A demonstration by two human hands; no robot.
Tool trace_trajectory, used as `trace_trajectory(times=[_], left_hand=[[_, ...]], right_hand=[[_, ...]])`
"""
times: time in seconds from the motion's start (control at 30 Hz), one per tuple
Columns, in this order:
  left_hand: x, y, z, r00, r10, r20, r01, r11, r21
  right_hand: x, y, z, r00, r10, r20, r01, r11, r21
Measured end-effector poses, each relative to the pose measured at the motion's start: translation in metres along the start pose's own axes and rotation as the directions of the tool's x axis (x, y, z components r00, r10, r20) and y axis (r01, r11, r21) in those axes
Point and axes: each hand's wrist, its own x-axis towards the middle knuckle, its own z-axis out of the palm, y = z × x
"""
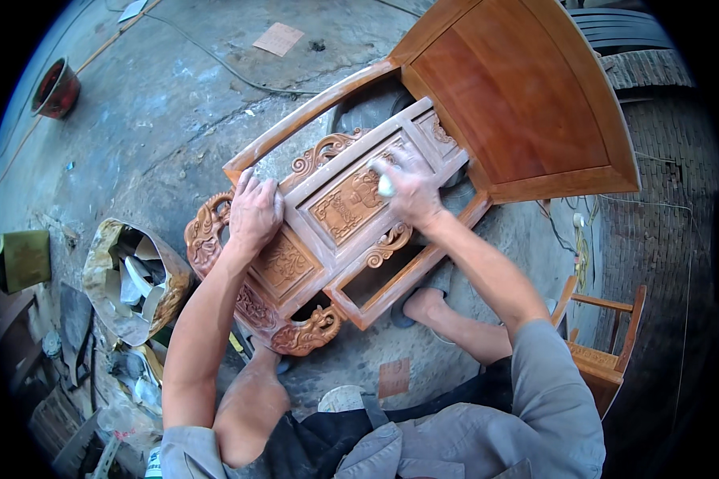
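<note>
A carved reddish wooden chair (pixel 527 96) lies tipped over on the concrete floor, its ornate backrest (pixel 327 239) toward me. My left hand (pixel 254 209) presses flat on the backrest's carved upper corner, fingers spread over the frame. My right hand (pixel 406 188) is closed on a small pale piece of sandpaper (pixel 385 185), which it holds against the middle carved panel (pixel 347 203). The chair's flat seat points away at the upper right. My bare knees and one foot show beneath the backrest.
A battered bucket (pixel 132 275) stuffed with scraps of paper stands at the left. A red bowl (pixel 56 88) sits far left on the floor. Another wooden chair (pixel 603 339) stands at the right beside a brick-paved strip. A cable (pixel 216 60) runs across the concrete.
</note>
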Motion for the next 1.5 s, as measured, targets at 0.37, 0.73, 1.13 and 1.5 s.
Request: trace_trajectory(times=[0.37,0.73,1.13,1.5], left_hand=[[-0.001,0.001,0.002,0.999,0.006,0.032,-0.005,1.000,-0.004],[0.000,0.001,0.003,1.000,0.000,0.003,0.000,1.000,0.009],[-0.001,-0.002,0.002,1.000,0.006,0.005,-0.006,0.999,0.037],[-0.001,0.000,0.002,1.000,0.006,0.009,-0.006,1.000,-0.003]], right_hand=[[-0.028,-0.013,0.022,0.991,0.127,-0.038,-0.127,0.992,0.025],[-0.035,-0.032,0.006,0.997,0.082,0.002,-0.082,0.994,0.077],[-0.042,-0.032,0.001,0.996,0.018,0.085,-0.026,0.996,0.090],[-0.035,-0.016,0.008,0.989,-0.067,0.135,0.057,0.996,0.072]])
